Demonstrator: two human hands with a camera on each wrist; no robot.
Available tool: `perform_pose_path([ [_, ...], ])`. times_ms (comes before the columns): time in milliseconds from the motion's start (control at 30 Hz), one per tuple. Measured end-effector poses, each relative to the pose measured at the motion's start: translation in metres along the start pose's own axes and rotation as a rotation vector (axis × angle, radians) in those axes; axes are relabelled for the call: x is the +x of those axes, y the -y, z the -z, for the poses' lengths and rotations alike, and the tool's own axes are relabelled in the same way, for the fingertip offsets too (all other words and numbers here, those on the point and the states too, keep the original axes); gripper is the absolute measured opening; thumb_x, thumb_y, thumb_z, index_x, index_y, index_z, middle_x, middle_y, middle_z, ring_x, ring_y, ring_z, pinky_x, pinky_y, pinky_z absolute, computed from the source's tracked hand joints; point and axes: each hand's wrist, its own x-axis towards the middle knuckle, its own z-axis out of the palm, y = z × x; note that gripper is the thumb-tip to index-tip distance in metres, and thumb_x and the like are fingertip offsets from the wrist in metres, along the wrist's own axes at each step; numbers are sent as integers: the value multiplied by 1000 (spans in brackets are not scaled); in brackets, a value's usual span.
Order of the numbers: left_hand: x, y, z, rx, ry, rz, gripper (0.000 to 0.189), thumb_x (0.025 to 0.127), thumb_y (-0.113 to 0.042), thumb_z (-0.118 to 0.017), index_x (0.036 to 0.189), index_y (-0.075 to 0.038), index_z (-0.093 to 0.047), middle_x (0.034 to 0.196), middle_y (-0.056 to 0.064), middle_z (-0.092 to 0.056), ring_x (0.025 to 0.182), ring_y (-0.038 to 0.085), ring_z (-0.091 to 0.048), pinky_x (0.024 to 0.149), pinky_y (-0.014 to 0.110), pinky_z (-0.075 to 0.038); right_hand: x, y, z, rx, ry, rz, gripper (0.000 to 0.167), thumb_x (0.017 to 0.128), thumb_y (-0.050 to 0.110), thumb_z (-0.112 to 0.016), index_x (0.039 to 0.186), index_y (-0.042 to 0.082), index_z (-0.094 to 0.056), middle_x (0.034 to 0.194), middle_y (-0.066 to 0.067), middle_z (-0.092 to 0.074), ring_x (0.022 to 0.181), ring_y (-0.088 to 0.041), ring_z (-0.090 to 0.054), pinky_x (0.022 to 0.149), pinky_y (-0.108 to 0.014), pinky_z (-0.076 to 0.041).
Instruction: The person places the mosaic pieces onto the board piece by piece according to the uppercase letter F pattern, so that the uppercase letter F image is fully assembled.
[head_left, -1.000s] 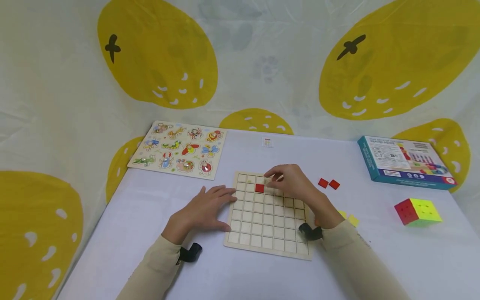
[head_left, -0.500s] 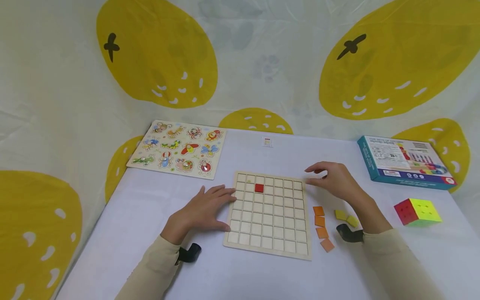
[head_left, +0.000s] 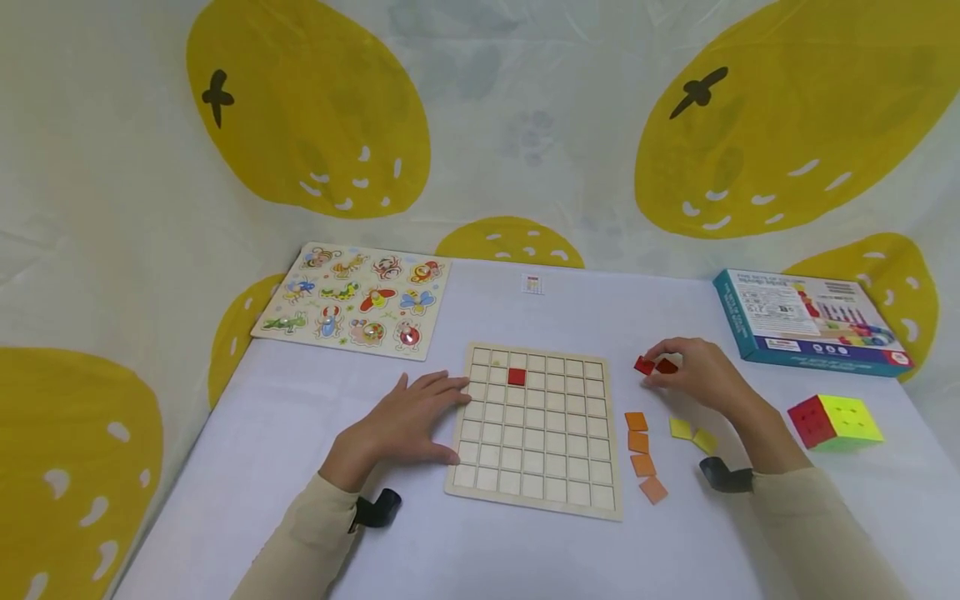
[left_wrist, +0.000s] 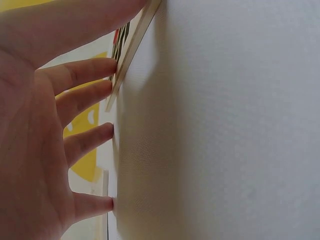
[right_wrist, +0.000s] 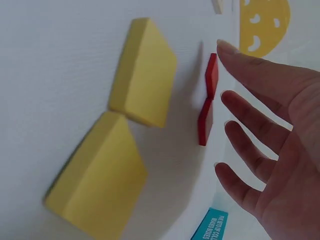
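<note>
My left hand (head_left: 401,425) rests with spread fingers along the left edge of a wooden grid board (head_left: 523,463). One red square tile (head_left: 517,377) sits in a cell of the board's second row. To the right of the board, my right hand (head_left: 705,375) reaches over two loose red tiles (head_left: 643,365). In the right wrist view the thumb tip is close by one red tile (right_wrist: 212,75), and the fingers are spread apart from it. A second red tile (right_wrist: 205,122) lies corner to corner with the first.
Several orange tiles (head_left: 638,442) and two yellow tiles (head_left: 680,428) lie right of the board. A puzzle cube (head_left: 836,423) and a teal box (head_left: 813,321) stand farther right. An insect picture puzzle (head_left: 352,300) is at the back left, a small printed card (head_left: 533,284) at the back.
My right hand has left the board, where a red tile stays in its cell, and moved right to the loose red tiles. The left hand keeps its place at the board's edge.
</note>
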Motion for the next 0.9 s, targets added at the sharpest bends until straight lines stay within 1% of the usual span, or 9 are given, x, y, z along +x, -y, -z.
perform_pose_path([
  [133, 0, 0, -1, -6, 1, -3, 83, 75, -55, -85, 146, -26, -54, 165, -10, -39, 157, 26, -29, 121, 75, -20, 3, -5, -6, -6, 11, -26, 40, 87, 24, -81, 123, 9, -70, 133, -26, -62, 118, -42, -52, 98, -54, -57],
  [367, -1, -1, 2, -10, 3, -14, 81, 76, -53, -85, 145, -24, -54, 165, -8, -40, 157, 27, -29, 120, 77, -20, 7, -7, -11, -17, -20, -6, 34, 91, 19, -76, 122, 8, -71, 129, -23, -65, 118, -42, -54, 100, -58, -55],
  [567, 0, 0, 1, 0, -1, -8, 82, 75, -54, -85, 146, -26, -54, 165, -9, -39, 157, 26, -29, 120, 76, -21, 8, -6, -13, -8, -42, -7, 31, 92, 20, -75, 121, 8, -71, 122, -20, -69, 115, -39, -55, 102, -58, -54],
  [667, 0, 0, 1, -7, -4, -8, 81, 75, -54, -85, 145, -26, -55, 164, -9, -40, 157, 26, -29, 120, 76, -20, 8, -4, -13, -8, -46, -12, 32, 92, 22, -75, 121, 8, -71, 119, -18, -70, 114, -38, -56, 100, -56, -55],
  [767, 0, -1, 1, -11, -4, -6, 81, 75, -53, -85, 145, -25, -55, 164, -9, -40, 157, 26, -30, 120, 76, -20, 7, -1, -12, -16, -57, -11, 34, 91, 24, -76, 121, 8, -71, 116, -17, -71, 112, -38, -57, 94, -52, -58],
  [900, 0, -1, 2, -11, -1, 0, 80, 75, -53, -85, 145, -26, -56, 164, -9, -40, 157, 26, -29, 120, 76, -20, 4, 7, -5, -19, -90, 17, 36, 90, 26, -77, 121, 8, -72, 116, -18, -72, 111, -37, -59, 89, -49, -60],
])
